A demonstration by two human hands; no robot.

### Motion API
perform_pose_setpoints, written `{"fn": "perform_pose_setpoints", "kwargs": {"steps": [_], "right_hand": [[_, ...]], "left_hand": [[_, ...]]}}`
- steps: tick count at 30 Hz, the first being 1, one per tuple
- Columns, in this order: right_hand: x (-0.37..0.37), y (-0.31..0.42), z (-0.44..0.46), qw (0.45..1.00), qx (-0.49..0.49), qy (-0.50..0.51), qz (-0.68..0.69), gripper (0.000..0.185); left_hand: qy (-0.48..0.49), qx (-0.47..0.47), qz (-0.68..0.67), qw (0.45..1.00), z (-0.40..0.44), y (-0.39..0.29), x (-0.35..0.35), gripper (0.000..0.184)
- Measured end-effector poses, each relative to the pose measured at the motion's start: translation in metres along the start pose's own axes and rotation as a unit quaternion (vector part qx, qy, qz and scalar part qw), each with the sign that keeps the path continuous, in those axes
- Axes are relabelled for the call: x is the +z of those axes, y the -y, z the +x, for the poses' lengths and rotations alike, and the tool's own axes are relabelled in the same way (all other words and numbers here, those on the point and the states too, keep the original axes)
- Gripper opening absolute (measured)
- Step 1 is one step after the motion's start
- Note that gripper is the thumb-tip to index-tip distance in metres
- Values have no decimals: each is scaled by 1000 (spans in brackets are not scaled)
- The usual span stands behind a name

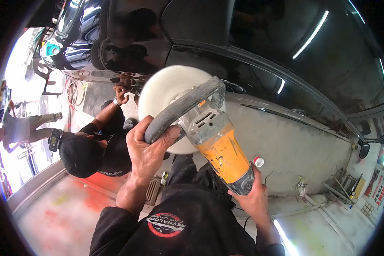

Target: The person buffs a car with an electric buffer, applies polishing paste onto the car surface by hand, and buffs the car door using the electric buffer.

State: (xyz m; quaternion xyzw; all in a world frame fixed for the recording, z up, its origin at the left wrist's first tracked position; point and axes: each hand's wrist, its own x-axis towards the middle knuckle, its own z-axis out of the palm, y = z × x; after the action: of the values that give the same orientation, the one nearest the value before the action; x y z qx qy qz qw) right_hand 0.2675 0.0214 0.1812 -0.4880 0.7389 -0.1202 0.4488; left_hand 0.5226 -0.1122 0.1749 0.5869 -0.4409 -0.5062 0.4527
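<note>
Polisher [226, 160] at centre, near side of black car [200, 21]. Left hand [148, 147] closes around its front loop handle [175, 112]; right hand [251, 194] clasps the rear housing [240, 183]. Wide spacing probably steadies it. White pad [155, 96] at far end; panel contact unclear.

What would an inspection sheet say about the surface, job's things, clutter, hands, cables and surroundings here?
Surface: black car, glossy.
Job's things: yellow polisher with white pad; contact with the car unclear.
Clutter: small red-and-white item on the floor.
Hands: left hand grips the loop handle; right hand holds the polisher's rear end.
Cables: dark cord near the right hand, partly hidden.
Surroundings: co-worker beside the car; another person farther off.
</note>
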Motion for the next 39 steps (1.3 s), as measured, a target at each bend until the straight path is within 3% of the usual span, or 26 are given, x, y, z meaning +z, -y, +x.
{"fn": "perform_pose_setpoints", "kwargs": {"steps": [9,16,20,31,32,33,36,39], "right_hand": [[-42,-26,-35,994,102,-22,27,98],[-82,-53,-51,991,72,-86,-68,91],[-95,-45,-48,993,115,-33,-2,95],[-83,7,2,998,-1,59,-23,96],[-80,16,8,998,-7,66,-20,95],[-79,23,11,997,-12,72,-16,94],[-82,55,19,991,49,96,-82,92],[-86,56,19,993,64,81,-64,95]], "left_hand": [[158,-65,20,985,1,-25,55,23],[234,-46,-57,970,4,-14,102,33],[232,-34,-45,971,8,-19,97,37],[118,-44,32,992,10,-46,26,31],[90,-6,-1,996,10,-45,21,34],[100,-30,-4,995,10,-40,11,27],[33,-46,-94,994,9,-47,6,34],[51,-50,-72,995,14,-43,1,34]]}}
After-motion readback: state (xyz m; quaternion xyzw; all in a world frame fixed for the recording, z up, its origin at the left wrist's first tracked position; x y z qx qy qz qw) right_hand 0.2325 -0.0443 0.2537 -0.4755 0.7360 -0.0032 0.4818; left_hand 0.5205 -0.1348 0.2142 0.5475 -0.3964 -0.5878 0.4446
